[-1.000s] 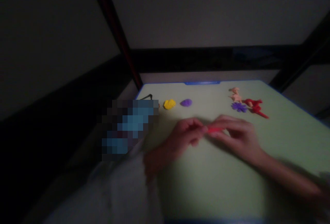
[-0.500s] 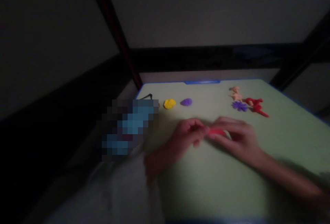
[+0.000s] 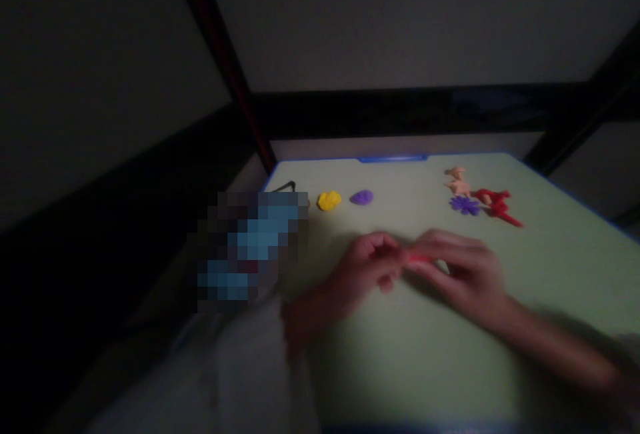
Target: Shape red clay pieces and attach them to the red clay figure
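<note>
Between my two hands is a small strip of red modelling clay [image 3: 417, 260], mostly covered by the fingers. My left hand [image 3: 373, 264] pinches its left end with thumb and forefinger, the other fingers curled. From the right, my right hand [image 3: 460, 271] closes thumb and fingertips on the same piece. The fingertips of both hands meet just above the pale green tabletop [image 3: 400, 354]. Beyond them lie a yellow clay lump [image 3: 329, 201] and a purple clay lump [image 3: 363, 197].
At the back right lie peach clay pieces [image 3: 459, 187], a purple flower-like clay shape [image 3: 465, 205] and red clay pieces [image 3: 495, 205] with a long thin end. A pixelated blue patch [image 3: 260, 241] covers something at the table's left edge. A blue clip-like strip [image 3: 393, 159] marks the far edge.
Both hands have shifted very slightly, and less of the red clay shows between the fingers. The pieces on the table have stayed where they were.
</note>
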The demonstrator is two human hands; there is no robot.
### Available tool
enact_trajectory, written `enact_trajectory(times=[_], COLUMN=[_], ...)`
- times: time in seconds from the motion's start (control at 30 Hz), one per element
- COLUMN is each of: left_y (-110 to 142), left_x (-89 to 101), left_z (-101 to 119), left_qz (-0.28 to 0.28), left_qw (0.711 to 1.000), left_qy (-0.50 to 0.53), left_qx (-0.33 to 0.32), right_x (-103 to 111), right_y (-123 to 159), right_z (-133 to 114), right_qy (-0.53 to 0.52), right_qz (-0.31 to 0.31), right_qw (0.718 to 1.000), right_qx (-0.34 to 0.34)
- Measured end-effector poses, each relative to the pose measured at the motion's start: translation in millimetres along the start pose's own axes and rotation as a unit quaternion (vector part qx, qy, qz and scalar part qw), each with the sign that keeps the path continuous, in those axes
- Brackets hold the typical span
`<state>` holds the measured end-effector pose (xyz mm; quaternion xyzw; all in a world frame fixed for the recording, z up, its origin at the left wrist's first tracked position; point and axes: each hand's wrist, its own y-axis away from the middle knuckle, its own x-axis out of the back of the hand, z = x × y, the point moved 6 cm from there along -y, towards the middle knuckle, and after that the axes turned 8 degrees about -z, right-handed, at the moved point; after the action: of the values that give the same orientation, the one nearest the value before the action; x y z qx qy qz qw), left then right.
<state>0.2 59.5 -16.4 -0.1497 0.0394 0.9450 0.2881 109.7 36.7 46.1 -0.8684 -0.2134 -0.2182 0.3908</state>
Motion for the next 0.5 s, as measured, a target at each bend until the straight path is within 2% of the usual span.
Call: enact_trajectory(times=[0.23,0.37,0.5], left_y=[-1.9,-1.6,-2.0], left_x=[1.4,1.8,0.2], left_z=[-4.2,-6.8,-2.5], left_qz=[-0.019,-0.028,-0.054], left_qw=[1.000,0.999,0.998], left_qy=[0.011,0.026,0.008], left_qx=[0.010,0.010,-0.015], right_x=[1.3,3.5,1.7], right_y=[-2.0,-4.2,-3.8], right_z=[-3.5,-1.1,-0.6], right_qy=[0.003,-0.028,-0.054], right_qz=[-0.007,0.011,0.000], right_qw=[1.000,1.000,0.998], right_qx=[0.021,-0.001,-0.015])
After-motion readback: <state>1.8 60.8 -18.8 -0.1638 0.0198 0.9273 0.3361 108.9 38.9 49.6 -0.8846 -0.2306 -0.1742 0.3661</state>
